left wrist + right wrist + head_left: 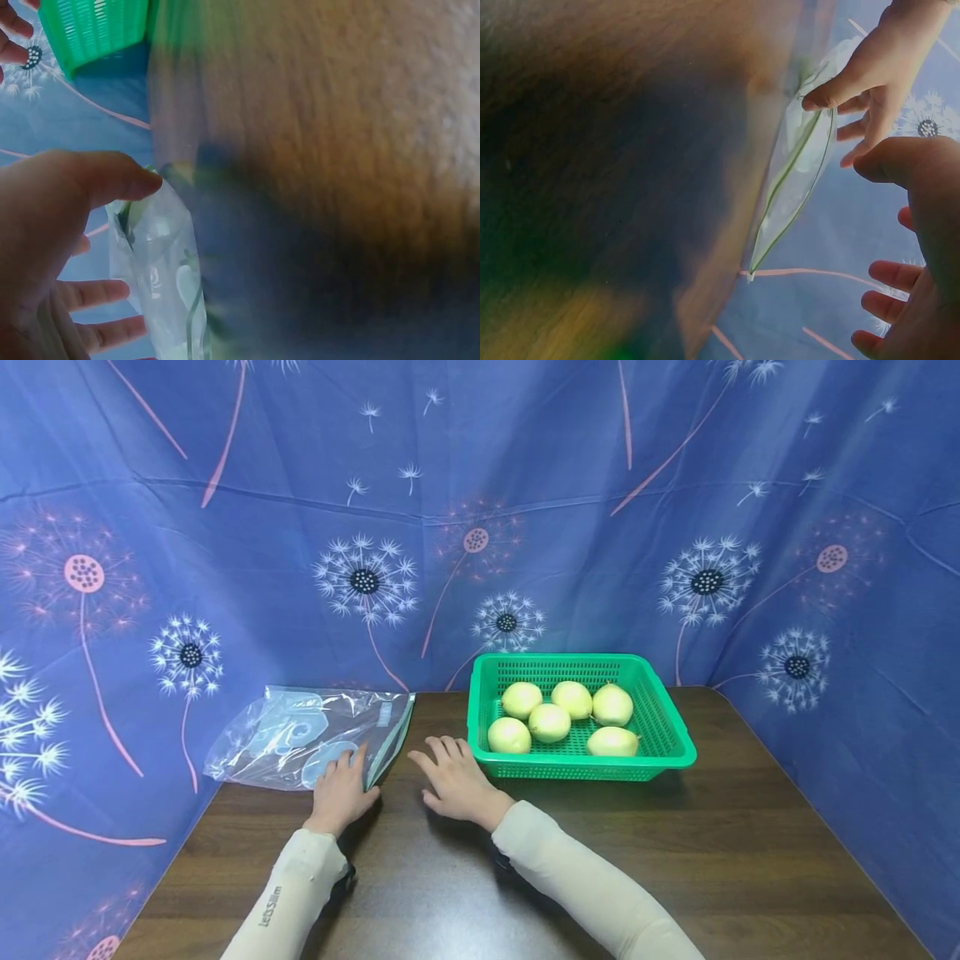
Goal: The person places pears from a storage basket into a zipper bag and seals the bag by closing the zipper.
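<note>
A clear zip bag [277, 735] with pale blue print lies flat at the left of the table, its zip edge facing right and slightly parted. My left hand [341, 793] is over the bag's near right corner, fingers extended and spread. Its thumb [124, 178] touches the zip edge in the left wrist view. Between the bag and a green basket [585, 767], my right hand [457, 781] hovers with loose, spread fingers and holds nothing. Several pale yellow-green round fruits [550, 723] sit inside the basket.
The brown wooden table [420, 893] carries the bag and the basket. Blue cloth [570, 518] printed with dandelions hangs behind the table and along both sides.
</note>
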The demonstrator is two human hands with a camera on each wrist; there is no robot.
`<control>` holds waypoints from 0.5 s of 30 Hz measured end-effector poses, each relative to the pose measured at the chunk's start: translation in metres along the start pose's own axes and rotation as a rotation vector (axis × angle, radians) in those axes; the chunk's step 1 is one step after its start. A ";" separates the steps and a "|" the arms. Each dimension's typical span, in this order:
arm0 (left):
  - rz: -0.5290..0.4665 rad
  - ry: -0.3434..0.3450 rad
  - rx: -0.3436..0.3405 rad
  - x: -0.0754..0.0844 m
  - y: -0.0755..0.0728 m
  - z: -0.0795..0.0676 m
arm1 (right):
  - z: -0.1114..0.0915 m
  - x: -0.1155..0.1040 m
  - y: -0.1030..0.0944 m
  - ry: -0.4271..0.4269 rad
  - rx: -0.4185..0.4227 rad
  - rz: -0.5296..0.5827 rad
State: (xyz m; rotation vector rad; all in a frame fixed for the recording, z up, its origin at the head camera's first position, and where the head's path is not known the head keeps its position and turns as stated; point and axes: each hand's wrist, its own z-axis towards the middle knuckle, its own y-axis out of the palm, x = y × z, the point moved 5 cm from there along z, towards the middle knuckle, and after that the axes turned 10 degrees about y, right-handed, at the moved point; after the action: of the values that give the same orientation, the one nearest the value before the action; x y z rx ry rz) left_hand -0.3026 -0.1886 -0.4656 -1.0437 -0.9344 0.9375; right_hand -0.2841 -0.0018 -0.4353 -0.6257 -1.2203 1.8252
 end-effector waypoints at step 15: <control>0.024 0.012 0.088 0.003 -0.005 0.001 | 0.002 -0.002 -0.005 -0.033 0.033 -0.003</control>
State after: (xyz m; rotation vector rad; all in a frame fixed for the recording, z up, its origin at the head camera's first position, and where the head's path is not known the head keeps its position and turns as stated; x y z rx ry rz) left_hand -0.3016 -0.1867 -0.4602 -0.9867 -0.8650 0.9831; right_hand -0.2827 -0.0035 -0.4303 -0.5776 -1.2091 1.8562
